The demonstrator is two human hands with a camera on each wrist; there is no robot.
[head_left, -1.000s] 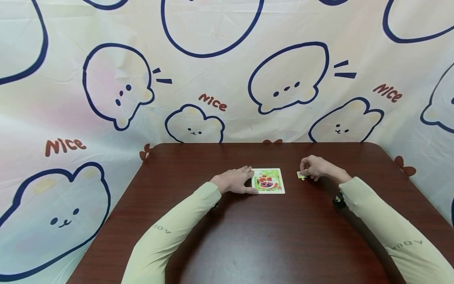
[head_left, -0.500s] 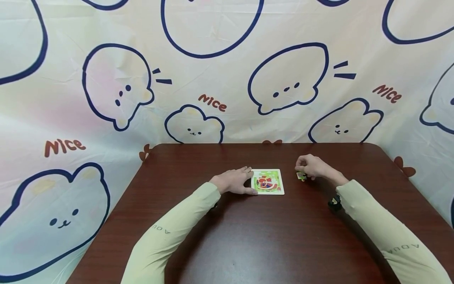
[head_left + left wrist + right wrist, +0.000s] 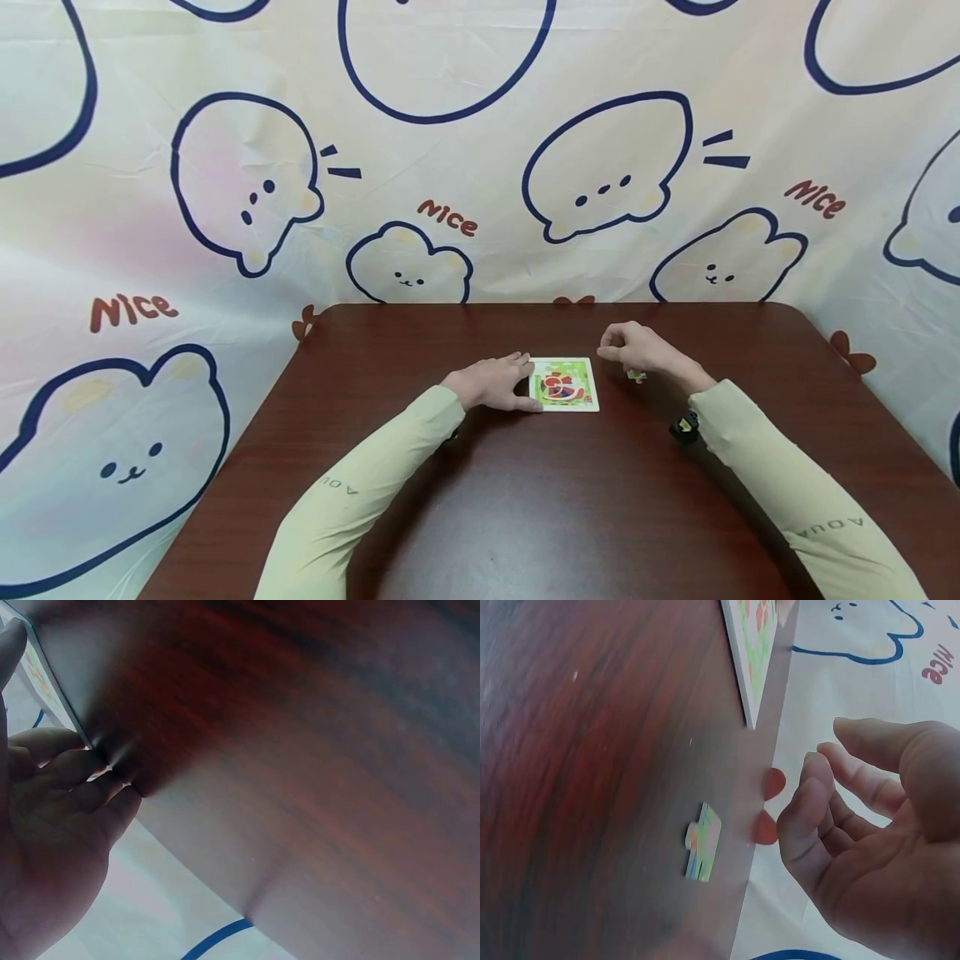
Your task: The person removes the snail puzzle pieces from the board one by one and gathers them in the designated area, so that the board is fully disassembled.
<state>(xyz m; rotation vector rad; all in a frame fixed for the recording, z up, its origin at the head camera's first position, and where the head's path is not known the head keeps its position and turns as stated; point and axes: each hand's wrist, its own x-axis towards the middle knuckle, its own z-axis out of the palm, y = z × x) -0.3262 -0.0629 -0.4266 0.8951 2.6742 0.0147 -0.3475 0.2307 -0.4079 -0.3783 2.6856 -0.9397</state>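
A small jigsaw puzzle board [image 3: 570,409] with a white rim and a green, red and purple picture lies flat on the table. My left hand [image 3: 491,383] rests at its left side, fingers by the far left corner and thumb on the near edge; fingertips meet the board's edge in the left wrist view. Right of the board, my right hand [image 3: 637,345] hovers with loosely bent fingers. The right wrist view shows a gap between thumb and fingers [image 3: 804,814], with nothing in it. One loose puzzle piece [image 3: 703,844] lies on the table below this hand, partly hidden in the head view.
The dark reddish-brown wooden table [image 3: 495,500] reaches back to a cloth backdrop [image 3: 495,167] printed with cartoon bears and the word Nice. A dark wrist device [image 3: 684,427] sits at my right cuff.
My right hand has moved left toward the board, away from the puzzle piece, which stays on the table. The left hand keeps its place on the board.
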